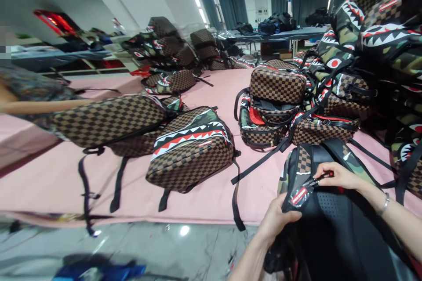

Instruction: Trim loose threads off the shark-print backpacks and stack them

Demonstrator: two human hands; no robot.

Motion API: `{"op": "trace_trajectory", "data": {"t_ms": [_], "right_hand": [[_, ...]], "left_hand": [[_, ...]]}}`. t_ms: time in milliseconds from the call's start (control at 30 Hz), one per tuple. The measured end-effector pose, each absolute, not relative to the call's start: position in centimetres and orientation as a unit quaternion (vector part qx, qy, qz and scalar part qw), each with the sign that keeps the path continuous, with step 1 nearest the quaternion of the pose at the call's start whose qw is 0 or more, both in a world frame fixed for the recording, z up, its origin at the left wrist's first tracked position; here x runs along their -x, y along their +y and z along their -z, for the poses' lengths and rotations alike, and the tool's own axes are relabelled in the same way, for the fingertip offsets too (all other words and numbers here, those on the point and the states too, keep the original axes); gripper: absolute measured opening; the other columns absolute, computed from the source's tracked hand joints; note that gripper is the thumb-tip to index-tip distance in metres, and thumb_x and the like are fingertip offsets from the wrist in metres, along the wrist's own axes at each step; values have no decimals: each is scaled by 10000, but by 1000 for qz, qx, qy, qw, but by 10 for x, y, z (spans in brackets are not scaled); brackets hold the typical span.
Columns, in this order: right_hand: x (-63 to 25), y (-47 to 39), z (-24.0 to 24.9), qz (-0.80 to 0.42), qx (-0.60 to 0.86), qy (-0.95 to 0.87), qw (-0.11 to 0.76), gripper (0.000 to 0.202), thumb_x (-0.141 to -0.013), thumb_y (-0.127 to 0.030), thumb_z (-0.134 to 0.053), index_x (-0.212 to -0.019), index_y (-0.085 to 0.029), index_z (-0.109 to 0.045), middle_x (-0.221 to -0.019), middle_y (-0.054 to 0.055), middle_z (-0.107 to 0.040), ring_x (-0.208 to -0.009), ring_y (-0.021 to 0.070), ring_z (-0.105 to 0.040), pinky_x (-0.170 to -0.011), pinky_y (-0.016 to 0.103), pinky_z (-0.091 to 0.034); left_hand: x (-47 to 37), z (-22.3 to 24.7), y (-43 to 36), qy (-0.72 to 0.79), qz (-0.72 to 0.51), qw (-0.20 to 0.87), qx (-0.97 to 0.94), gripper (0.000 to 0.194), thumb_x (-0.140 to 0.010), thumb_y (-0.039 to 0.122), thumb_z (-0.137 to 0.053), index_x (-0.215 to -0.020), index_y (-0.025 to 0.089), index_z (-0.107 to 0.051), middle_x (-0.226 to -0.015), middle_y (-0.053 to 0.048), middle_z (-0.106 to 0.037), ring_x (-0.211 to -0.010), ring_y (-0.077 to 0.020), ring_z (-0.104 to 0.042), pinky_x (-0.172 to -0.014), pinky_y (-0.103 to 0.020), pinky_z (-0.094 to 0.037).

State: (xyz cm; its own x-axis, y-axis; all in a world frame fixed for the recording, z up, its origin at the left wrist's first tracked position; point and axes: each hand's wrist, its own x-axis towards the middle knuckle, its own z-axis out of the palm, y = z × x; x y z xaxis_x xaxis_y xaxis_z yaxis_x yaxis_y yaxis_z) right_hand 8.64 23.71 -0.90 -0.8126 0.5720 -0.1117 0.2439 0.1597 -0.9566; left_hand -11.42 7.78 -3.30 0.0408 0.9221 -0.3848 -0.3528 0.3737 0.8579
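Observation:
A backpack [332, 224] with a black padded back and camouflage and checkered parts lies at the lower right, its back side up. My left hand [278, 217] is closed on the edge of its shoulder strap, thumb on top. Pinched in the fingers of my right hand [332, 175] is a small black and red tool, its exact kind unclear. A tag in clear plastic with a red label [300, 196] lies between my hands, against the strap.
Shark-mouth checkered backpacks [194, 149] lie on the pink table [204, 202]. More bags [277, 83] are piled ahead and high at the right. At the left, a person's arm [42, 105] reaches to a checkered bag [112, 118]. Dark straps hang over the front edge.

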Motion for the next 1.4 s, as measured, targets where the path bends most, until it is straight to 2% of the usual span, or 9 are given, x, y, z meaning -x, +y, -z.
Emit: {"op": "trace_trajectory", "data": {"t_ms": [167,500,767,1033,1233,1400], "right_hand": [[-71,248,9,-601,234,-759,95,251,-695,-359,-696,-794,-141,-620,-777,18,-621,-696,129,-568,-658,253,-454],[-69,256,15,-568,249,-776,112,290,-688,-421,-687,-759,-150,-614,-752,24,-614,-694,141,-562,-650,264,-453],[-61,255,4,-564,227,-791,71,302,-689,-430,-687,-771,-147,-621,-776,32,-634,-733,156,-581,-684,270,-453],[-50,243,-8,-543,203,-813,56,315,-719,-447,-654,-780,-141,-613,-754,33,-633,-695,145,-568,-636,248,-449],[-44,233,-18,-520,184,-831,71,285,-739,-424,-645,-788,-145,-616,-737,27,-624,-689,142,-560,-645,248,-448],[-40,224,-20,-516,177,-834,84,279,-741,-418,-645,-784,-143,-620,-742,31,-632,-690,145,-570,-641,249,-458]], "left_hand": [[124,27,80,508,-450,680,-277,373,-525,114,-715,-886,152,-630,-704,37,-578,-637,-97,-451,-594,-203,-323],[132,27,87,521,-447,668,-289,330,-500,99,-709,-815,154,-623,-709,43,-562,-670,-108,-448,-631,-218,-331],[136,29,88,510,-449,662,-316,393,-505,144,-737,-884,157,-633,-771,28,-588,-724,-135,-482,-689,-237,-346],[135,19,90,508,-443,650,-351,284,-523,183,-729,-778,149,-607,-688,41,-529,-642,-110,-431,-598,-215,-303],[132,11,91,468,-466,643,-388,331,-565,181,-712,-887,142,-644,-787,2,-583,-715,-139,-480,-658,-228,-328],[128,11,92,464,-470,642,-388,362,-560,170,-713,-916,135,-652,-780,-2,-594,-709,-145,-492,-669,-239,-337]]}}
